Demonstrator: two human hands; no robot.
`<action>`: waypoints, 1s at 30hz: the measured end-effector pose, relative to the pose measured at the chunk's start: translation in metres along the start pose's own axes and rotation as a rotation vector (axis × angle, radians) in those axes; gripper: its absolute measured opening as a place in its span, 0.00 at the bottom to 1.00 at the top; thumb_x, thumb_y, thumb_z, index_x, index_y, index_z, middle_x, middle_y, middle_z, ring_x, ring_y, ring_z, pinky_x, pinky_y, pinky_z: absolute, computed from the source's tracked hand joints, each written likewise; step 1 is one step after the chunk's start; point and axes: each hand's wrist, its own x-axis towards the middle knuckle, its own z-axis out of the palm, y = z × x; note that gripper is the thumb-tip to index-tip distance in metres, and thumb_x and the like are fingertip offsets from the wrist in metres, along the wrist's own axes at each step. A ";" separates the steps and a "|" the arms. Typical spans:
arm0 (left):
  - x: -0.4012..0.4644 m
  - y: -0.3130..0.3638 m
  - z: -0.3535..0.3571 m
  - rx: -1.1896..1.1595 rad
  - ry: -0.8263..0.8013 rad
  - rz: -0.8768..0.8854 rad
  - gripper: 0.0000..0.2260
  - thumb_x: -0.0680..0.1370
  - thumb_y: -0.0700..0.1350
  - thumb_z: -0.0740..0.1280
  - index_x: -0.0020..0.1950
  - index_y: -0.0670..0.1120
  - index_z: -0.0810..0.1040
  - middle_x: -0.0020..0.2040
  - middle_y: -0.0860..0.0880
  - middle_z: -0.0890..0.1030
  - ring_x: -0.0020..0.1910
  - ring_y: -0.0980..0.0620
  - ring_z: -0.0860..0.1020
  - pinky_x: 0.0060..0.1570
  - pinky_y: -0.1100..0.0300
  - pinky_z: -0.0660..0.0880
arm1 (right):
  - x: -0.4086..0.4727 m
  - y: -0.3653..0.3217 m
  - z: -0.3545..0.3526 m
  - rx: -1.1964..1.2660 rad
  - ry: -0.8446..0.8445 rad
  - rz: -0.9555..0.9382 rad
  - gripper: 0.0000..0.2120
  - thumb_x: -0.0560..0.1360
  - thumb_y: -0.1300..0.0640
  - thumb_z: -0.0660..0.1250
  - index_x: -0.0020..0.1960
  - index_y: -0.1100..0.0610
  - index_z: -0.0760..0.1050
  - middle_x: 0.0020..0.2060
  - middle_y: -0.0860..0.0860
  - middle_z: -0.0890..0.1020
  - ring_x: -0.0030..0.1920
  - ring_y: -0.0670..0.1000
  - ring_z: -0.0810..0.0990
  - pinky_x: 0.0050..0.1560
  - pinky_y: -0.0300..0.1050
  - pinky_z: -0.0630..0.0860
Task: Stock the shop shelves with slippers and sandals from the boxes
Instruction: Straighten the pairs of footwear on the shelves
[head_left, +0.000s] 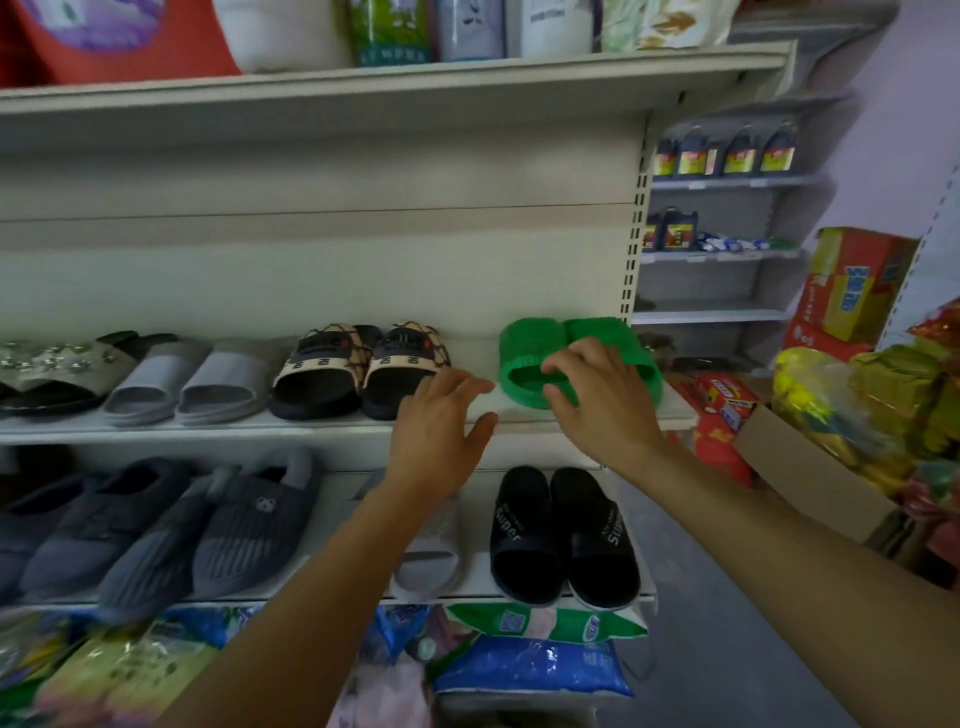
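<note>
My right hand grips the green slippers at the shelf's right end; my left hand hovers spread, holding nothing. I judge a careless release could tip the pair off that end.

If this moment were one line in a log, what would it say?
stage: shelving | right hand: fingers on green fuzzy slippers | left hand: open, beside patterned slides | place: middle shelf
</note>
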 end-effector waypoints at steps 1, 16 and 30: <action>-0.008 -0.012 -0.010 0.044 0.032 -0.009 0.16 0.75 0.53 0.64 0.61 0.50 0.77 0.57 0.50 0.77 0.55 0.46 0.74 0.49 0.52 0.71 | 0.000 -0.014 0.004 0.043 -0.022 -0.032 0.12 0.76 0.52 0.64 0.59 0.52 0.75 0.54 0.51 0.73 0.53 0.55 0.75 0.49 0.50 0.73; -0.032 -0.158 -0.078 0.004 -0.149 -0.238 0.17 0.77 0.47 0.68 0.66 0.49 0.76 0.65 0.46 0.74 0.60 0.44 0.75 0.59 0.55 0.70 | 0.031 -0.141 0.069 -0.148 -0.270 0.006 0.21 0.78 0.40 0.56 0.70 0.41 0.67 0.72 0.51 0.66 0.59 0.56 0.77 0.58 0.49 0.65; -0.008 -0.161 -0.061 -0.120 -0.127 -0.136 0.15 0.76 0.47 0.69 0.63 0.50 0.79 0.60 0.49 0.80 0.53 0.49 0.79 0.52 0.58 0.73 | 0.035 -0.136 0.078 -0.174 -0.137 0.161 0.16 0.78 0.47 0.61 0.63 0.49 0.77 0.61 0.51 0.77 0.53 0.56 0.79 0.53 0.46 0.72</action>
